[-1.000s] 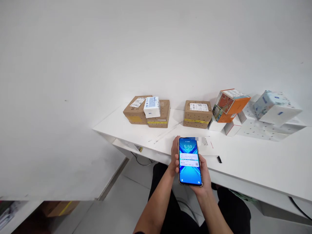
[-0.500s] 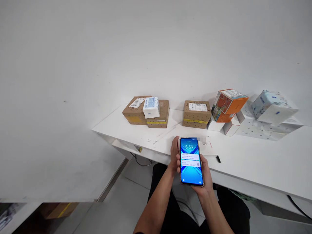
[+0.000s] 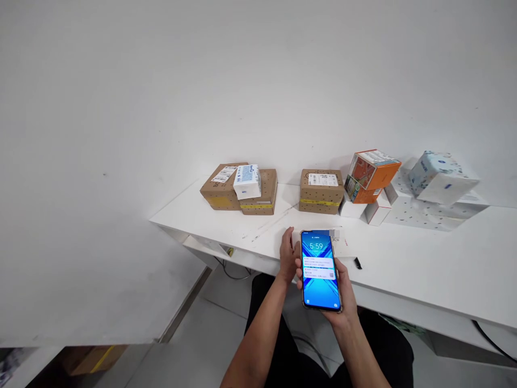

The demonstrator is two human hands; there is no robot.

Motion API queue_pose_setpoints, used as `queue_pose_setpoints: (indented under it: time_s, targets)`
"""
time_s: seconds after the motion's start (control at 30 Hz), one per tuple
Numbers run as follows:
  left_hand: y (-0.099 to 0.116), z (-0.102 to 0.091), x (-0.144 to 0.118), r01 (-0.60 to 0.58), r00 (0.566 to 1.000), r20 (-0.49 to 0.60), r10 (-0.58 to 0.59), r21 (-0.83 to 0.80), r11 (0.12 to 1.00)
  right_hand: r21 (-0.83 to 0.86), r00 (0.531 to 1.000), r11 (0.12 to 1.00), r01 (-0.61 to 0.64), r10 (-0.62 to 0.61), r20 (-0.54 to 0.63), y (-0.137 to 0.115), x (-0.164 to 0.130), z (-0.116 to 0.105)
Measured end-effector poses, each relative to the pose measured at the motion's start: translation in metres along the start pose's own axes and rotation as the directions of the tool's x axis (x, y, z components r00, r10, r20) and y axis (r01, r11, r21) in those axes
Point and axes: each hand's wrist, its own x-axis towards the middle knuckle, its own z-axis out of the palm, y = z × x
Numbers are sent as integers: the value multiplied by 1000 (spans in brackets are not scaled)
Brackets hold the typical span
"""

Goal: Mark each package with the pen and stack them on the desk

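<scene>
My right hand (image 3: 344, 296) is wrapped round a smartphone (image 3: 321, 291) in a clear case, fingertips curling over its left edge. The phone's screen is lit blue, reading 5:59 with two notification panels. My left hand (image 3: 287, 257) is just left of the phone, fingers extended and apart, holding nothing; some of its fingertips are hidden. Behind the phone, a flat white item with printing (image 3: 346, 249) lies on the white desk (image 3: 404, 269), partly covered from view. A small black object (image 3: 358, 263) lies to its right.
Along the wall stand brown cartons, one at left (image 3: 222, 188) and another in the middle (image 3: 321, 194). A small white-and-blue pack (image 3: 247, 181) rests on the left cartons. Orange boxes (image 3: 374, 172) and a tissue pack (image 3: 442, 178) stand at right. A black cable (image 3: 490, 339) hangs at the desk's front.
My left hand has come away from the phone's left edge, leaving a gap. The phone, in my right hand, has shifted slightly right. The view has turned a little.
</scene>
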Motion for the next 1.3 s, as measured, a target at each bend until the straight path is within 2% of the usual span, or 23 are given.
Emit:
queue_pose_setpoints:
  time_s: [0.07, 0.13, 0.2, 0.23, 0.27, 0.33, 0.37, 0.4, 0.43, 0.5, 0.53, 0.6, 0.67, 0.73, 0.8, 0.87, 0.9, 0.97, 1.07, 1.1, 1.17, 1.23, 1.3]
  targets:
    - [-4, 2, 2, -43, 999, 4, 42, 43, 998, -51, 996, 998, 47, -51, -76, -9, -5, -2]
    - [-9, 2, 5, -67, 997, 31, 65, 64, 996, -147, 968, 978, 147, -173, -184, -25, -13, -9]
    - [-12, 0, 9, -68, 995, 71, 65, 54, 996, -321, 892, 917, 239, -338, -302, -47, -22, -23]
    - [-12, -3, 12, -69, 993, 101, 64, 48, 996, -436, 836, 864, 251, -421, -352, -60, -28, -32]
    - [-11, -7, 14, -75, 987, 149, 67, 49, 996, -565, 761, 791, 233, -510, -401, -74, -33, -42]
    - [-6, -18, 20, -102, 953, 294, 71, 91, 991, -814, 581, 565, 133, -710, -398, -103, -45, -63]
    - [-2, -25, 23, -119, 919, 389, 59, 133, 984, -904, 512, 427, -1, -777, -367, -116, -50, -73]
    - [3, -31, 25, -131, 877, 480, 28, 181, 975, -944, 484, 290, -161, -810, -331, -128, -54, -83]
    - [8, -36, 28, -139, 831, 556, -11, 227, 964, -938, 473, 152, -310, -832, -291, -138, -57, -93]
    - [17, -44, 31, -159, 755, 651, -78, 297, 942, -861, 490, -111, -496, -855, -172, -151, -59, -111]
    - [20, -46, 31, -174, 731, 676, -95, 319, 932, -806, 497, -215, -551, -861, -110, -155, -59, -118]
    - [25, -48, 29, -203, 718, 690, -99, 343, 917, -698, 513, -356, -621, -858, -19, -157, -54, -130]
    - [26, -51, 24, -216, 740, 666, -91, 363, 906, -611, 527, -423, -670, -850, 11, -156, -49, -138]
    - [25, -56, 17, -209, 786, 613, -86, 394, 895, -570, 542, -451, -687, -840, 12, -155, -44, -144]
    - [24, -65, 8, -177, 842, 532, -84, 421, 890, -566, 545, -453, -689, -838, 7, -155, -40, -148]
    - [22, -77, -2, -126, 894, 440, -80, 420, 899, -583, 528, -440, -683, -849, 23, -156, -36, -152]
    - [22, -83, -7, -104, 916, 393, -75, 414, 904, -599, 507, -437, -671, -860, 59, -156, -34, -153]
    - [22, -94, -18, -81, 953, 300, -48, 403, 912, -653, 451, -474, -591, -865, 220, -153, -29, -153]
    - [28, -106, -29, -111, 985, 164, 51, 379, 919, -715, 340, -597, -363, -799, 495, -140, -21, -145]
    - [32, -109, -29, -136, 989, 111, 101, 374, 917, -727, 301, -618, -299, -784, 543, -135, -19, -141]
    - [45, -115, -24, -202, 974, -17, 226, 393, 897, -762, 235, -607, -226, -793, 562, -124, -16, -132]
    - [64, -121, -7, -257, 917, -161, 364, 460, 850, -800, 196, -570, -187, -820, 538, -115, -14, -126]
    - [86, -125, 21, -268, 835, -286, 471, 536, 801, -831, 189, -531, -164, -844, 502, -109, -12, -126]
